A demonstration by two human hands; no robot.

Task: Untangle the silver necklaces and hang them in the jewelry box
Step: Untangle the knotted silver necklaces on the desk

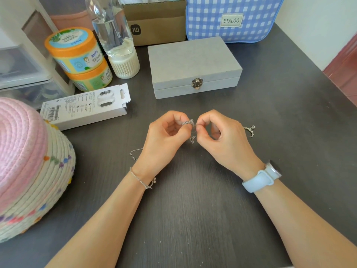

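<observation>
Both hands are raised just above the dark surface [193, 200]: the left hand [164, 138] and the right hand [222, 138] each pinch the tangled silver necklaces [190, 123] between curled fingertips, with a small pendant hanging between them. Loose chain ends trail out beside each wrist; how many necklaces make up the knot cannot be determined at this resolution. The grey jewelry box [193, 64] sits beyond the hands, lid down and clasp [197, 83] apparently fastened.
</observation>
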